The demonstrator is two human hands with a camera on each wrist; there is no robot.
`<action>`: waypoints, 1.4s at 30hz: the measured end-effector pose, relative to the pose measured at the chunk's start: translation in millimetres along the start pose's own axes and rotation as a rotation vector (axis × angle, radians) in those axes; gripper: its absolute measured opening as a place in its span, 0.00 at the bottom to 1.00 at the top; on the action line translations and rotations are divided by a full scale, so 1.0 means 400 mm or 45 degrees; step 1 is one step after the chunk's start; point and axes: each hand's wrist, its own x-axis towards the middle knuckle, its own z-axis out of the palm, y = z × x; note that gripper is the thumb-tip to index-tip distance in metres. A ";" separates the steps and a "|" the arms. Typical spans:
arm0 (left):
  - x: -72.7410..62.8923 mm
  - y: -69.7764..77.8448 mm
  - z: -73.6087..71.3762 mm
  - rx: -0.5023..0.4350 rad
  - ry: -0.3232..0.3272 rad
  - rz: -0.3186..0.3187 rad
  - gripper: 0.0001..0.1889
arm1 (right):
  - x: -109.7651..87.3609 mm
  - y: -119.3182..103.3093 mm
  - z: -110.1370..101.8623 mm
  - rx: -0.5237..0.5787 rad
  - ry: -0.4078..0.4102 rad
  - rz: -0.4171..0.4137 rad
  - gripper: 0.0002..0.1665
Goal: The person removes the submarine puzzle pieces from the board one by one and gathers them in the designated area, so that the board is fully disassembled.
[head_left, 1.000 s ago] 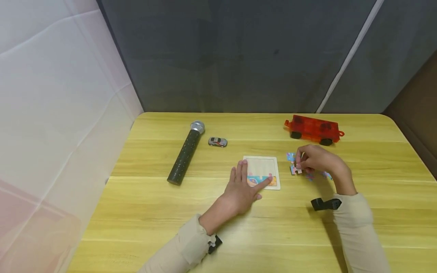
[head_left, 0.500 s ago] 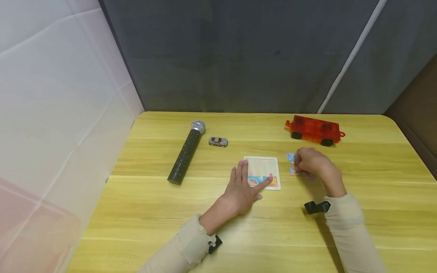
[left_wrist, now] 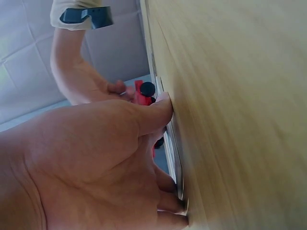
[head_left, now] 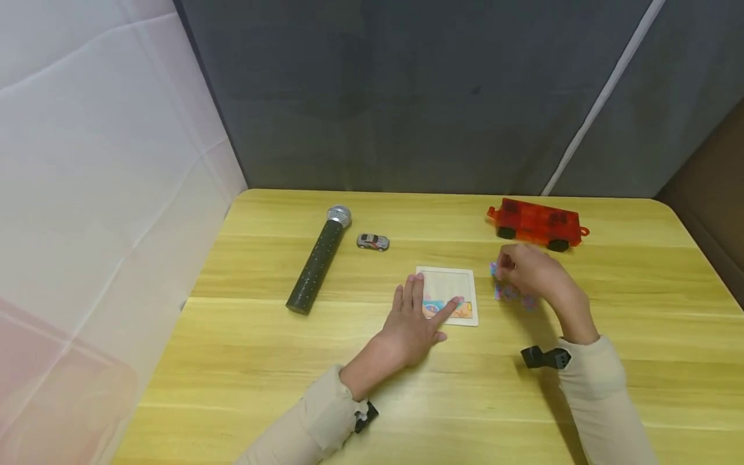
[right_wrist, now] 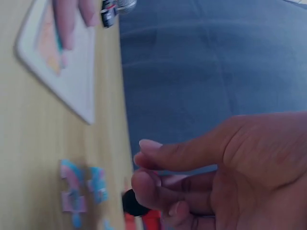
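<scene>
My left hand [head_left: 409,326] lies flat with fingers straight on a square puzzle tray [head_left: 469,284], its thumb across a strip of fitted orange and blue picture pieces [head_left: 462,311]. In the left wrist view the left hand [left_wrist: 105,158] presses the tray from the side. My right hand [head_left: 537,274] hovers above several loose puzzle pieces [head_left: 529,301] right of the tray. In the right wrist view the right hand [right_wrist: 192,177] has bent, relaxed fingers, thumb tip close to the index finger, and nothing shows between them. A pink and blue puzzle piece [right_wrist: 73,189] lies below it, beside another.
A red toy wagon [head_left: 537,223] with black wheels stands beyond the right hand. A small silver toy car [head_left: 372,242] and a dark speckled microphone [head_left: 316,265] lie to the left on the wooden table [head_left: 244,361]. A grey panel [head_left: 372,97] rises behind the table.
My right hand has shifted left over the loose pieces, then risen slightly, its fingertips now farther up and left. My left hand has stayed on the tray.
</scene>
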 end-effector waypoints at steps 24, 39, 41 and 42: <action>-0.002 0.001 -0.005 0.010 -0.037 -0.018 0.37 | 0.023 -0.102 0.075 -0.029 -0.138 -0.396 0.05; 0.002 -0.001 -0.010 0.001 -0.071 -0.011 0.37 | 0.025 -0.127 0.103 -0.111 -0.156 -0.255 0.11; 0.002 -0.002 -0.009 -0.008 -0.073 -0.008 0.37 | 0.025 -0.126 0.102 -0.088 -0.150 -0.258 0.11; 0.001 -0.002 -0.008 -0.010 -0.073 -0.008 0.37 | 0.025 -0.125 0.102 -0.077 -0.147 -0.261 0.11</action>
